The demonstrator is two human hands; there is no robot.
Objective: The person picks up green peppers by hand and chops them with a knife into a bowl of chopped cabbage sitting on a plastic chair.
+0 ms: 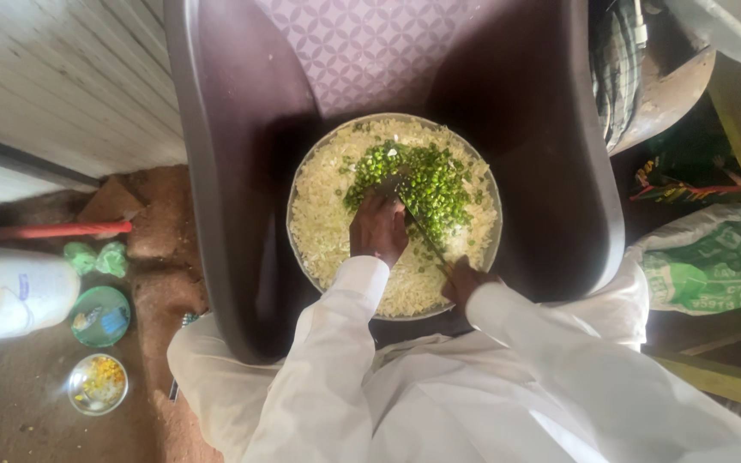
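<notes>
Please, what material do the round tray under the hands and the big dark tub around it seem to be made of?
The round tray looks like metal: thin, pale grey rim with a dull shine. The dark tub looks like moulded plastic: smooth brown-purple wall, rounded thick edge, soft glare. Both are guesses from the look alone. The left hand rests on the chopped food.

A dark tray carries a round plate of chopped food.

left hand — fingers curled, pressing down; right hand — fist closed

Green-and-white printed sack (right); white labelled container left.
</notes>
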